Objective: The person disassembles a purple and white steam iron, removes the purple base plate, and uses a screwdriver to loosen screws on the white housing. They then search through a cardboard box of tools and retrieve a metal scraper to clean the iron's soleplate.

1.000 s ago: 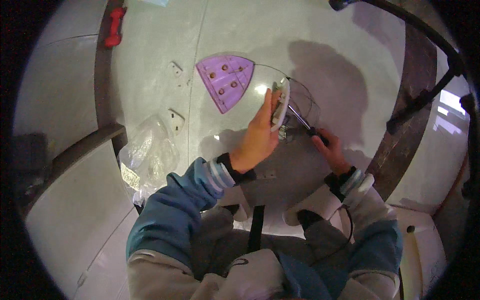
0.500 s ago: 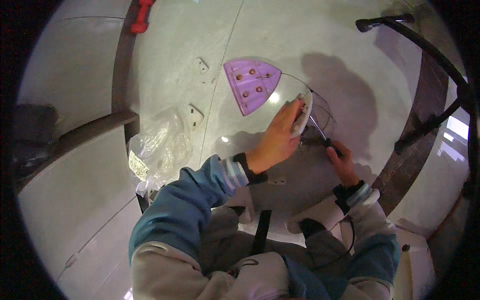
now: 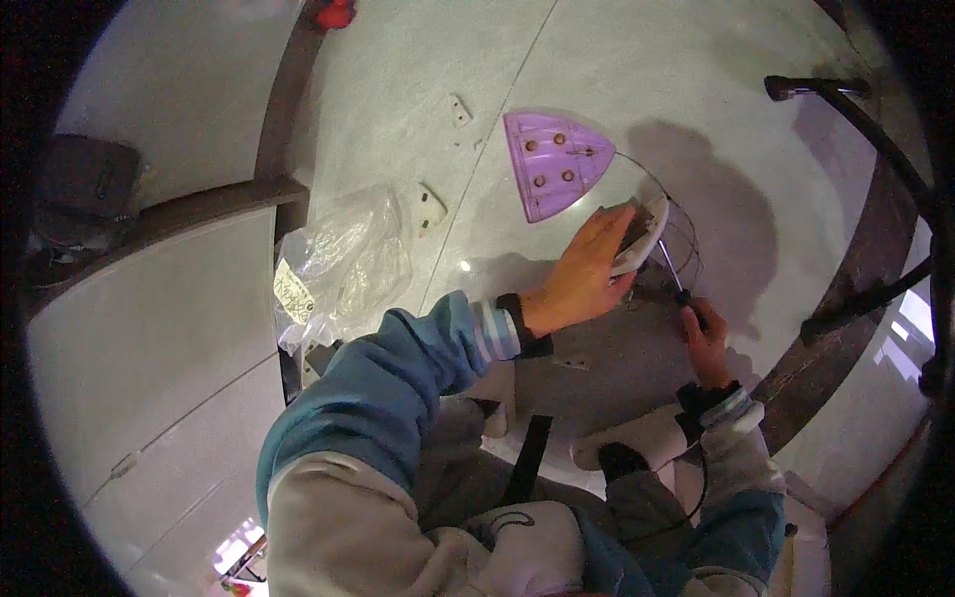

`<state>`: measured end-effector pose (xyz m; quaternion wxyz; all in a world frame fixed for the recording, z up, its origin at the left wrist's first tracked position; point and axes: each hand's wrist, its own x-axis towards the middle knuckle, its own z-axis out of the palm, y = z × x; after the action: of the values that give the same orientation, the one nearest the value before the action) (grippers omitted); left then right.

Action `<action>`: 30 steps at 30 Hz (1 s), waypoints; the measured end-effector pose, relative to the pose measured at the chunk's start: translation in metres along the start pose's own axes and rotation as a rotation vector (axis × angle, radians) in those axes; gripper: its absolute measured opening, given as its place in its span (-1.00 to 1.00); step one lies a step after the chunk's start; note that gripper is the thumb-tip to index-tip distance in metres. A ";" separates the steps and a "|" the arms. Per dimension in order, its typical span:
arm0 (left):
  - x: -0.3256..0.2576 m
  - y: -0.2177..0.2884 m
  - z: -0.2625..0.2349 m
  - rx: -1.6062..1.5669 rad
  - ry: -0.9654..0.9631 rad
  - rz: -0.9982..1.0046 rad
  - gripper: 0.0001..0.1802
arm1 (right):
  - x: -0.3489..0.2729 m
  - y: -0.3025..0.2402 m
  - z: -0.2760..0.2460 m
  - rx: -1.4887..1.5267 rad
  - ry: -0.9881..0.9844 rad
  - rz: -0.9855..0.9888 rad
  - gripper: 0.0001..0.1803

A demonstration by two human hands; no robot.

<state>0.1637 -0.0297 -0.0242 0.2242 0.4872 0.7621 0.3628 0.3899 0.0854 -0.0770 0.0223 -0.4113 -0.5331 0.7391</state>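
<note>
The purple piece (image 3: 557, 164) lies on the floor (image 3: 398, 90). At its lower right, the left hand (image 3: 577, 291) is clamped on a white part (image 3: 653, 239). Farther below the piece, the right hand (image 3: 707, 340) is closed around a metal-shafted tool (image 3: 672, 269), pointing toward this part.

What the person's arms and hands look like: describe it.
The left hand and right hand look ungloved. The left sleeve and right sleeve are blue and cream, ending in pale striped bands and black cuffs.
</note>
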 end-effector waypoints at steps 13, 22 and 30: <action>-0.016 -0.011 -0.017 -0.081 -0.028 0.026 -0.15 | -0.003 -0.005 -0.001 -0.052 0.071 0.045 -0.76; -0.012 -0.063 -0.055 -0.099 0.302 -0.088 -0.66 | -0.001 -0.009 -0.006 -0.195 0.048 0.020 -0.67; -0.074 -0.164 -0.123 0.851 0.350 -0.252 -0.55 | -0.001 -0.002 -0.005 -0.140 0.078 0.041 -0.67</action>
<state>0.0140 -0.1811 -0.0734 -0.0846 0.3713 0.9223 0.0650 0.3931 0.0897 -0.0753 -0.0010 -0.4511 -0.5735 0.6838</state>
